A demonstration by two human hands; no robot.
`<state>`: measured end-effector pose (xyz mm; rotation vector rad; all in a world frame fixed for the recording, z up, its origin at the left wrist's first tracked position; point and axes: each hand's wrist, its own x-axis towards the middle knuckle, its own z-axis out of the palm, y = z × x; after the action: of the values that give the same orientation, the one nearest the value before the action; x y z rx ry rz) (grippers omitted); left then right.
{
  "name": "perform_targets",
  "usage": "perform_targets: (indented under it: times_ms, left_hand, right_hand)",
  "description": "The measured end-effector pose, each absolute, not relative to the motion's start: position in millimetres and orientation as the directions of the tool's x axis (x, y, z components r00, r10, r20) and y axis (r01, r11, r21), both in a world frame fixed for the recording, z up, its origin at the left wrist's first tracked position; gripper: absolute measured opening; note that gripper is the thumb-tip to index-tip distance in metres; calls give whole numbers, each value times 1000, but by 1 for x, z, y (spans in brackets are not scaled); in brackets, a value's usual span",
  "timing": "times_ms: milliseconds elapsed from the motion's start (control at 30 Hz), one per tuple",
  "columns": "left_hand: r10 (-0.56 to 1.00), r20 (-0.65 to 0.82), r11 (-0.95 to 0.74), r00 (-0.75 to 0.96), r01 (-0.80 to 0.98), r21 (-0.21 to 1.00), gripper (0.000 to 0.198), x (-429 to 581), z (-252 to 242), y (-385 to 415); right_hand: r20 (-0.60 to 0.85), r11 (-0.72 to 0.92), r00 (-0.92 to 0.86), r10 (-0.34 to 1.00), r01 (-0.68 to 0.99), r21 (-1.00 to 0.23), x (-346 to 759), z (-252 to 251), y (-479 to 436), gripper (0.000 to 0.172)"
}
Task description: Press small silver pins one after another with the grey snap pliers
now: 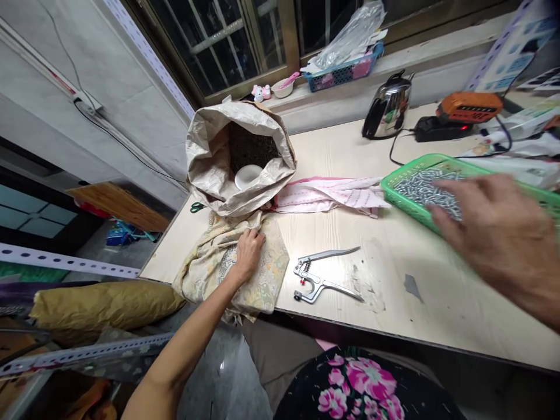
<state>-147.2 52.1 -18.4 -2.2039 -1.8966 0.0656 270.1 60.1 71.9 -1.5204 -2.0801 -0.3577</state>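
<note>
My left hand (249,251) rests with curled fingers on a patterned yellowish cloth (271,262) at the table's front left; what its fingers hold, if anything, is hidden. Over the green basket (394,198) at the right is my right hand (494,227), blurred, its thumb and fingers apart at the small silvery metal pieces (420,184). Metal hand pliers (312,280) lie with handles spread between the two hands. Behind the cloth stands an open woven sack (205,163) with dark contents and a white bowl (248,176) inside.
A pink and white cloth (328,195) lies between sack and basket. At the back are a kettle (389,108) and an orange battery (470,107) on a black charger (441,129). Green-handled scissors (196,207) lie left of the sack. A blue basket (343,73) stands on the sill.
</note>
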Motion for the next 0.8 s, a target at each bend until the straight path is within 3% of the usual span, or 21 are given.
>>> perform_targets:
  times_ms: [133,300,367,467,533,600,700,800]
  left_hand:
    - [963,-9,-260,269,923,-283,23,-149,-13,61]
    - [940,-81,-341,331,915,-216,23,-153,-6,65]
    - [958,-5,-287,288,953,-92,22,-149,-2,60]
    - [989,91,-137,118,957,254,17,-131,5,40]
    - [1000,3,2,-4,857,515,18,-113,8,19]
    - [985,-161,157,-62,706,690,22,-94,9,-2]
    - [941,-326,326,-90,505,799,32,-72,6,-27]
    - [921,-364,386,-135,413,825,37,-60,-1,-41]
  right_hand:
    - [390,672,-553,737,661,-334,220,15,23,24]
    - [215,700,-673,708,628,-339,170,-40,0,12]
    - [220,700,-670,709,635,-327,165,-48,-1,14]
    - [258,725,-679,687,619,-302,165,-50,-1,16]
    - [308,751,-685,660,605,-264,166,-49,-1,17]
    - [361,771,-685,632,602,-207,167,-45,-2,21]
    - [420,796,-697,581,595,-113,169,-37,-4,25]
    - [435,809,-717,545,585,-50,170,-28,-4,27]
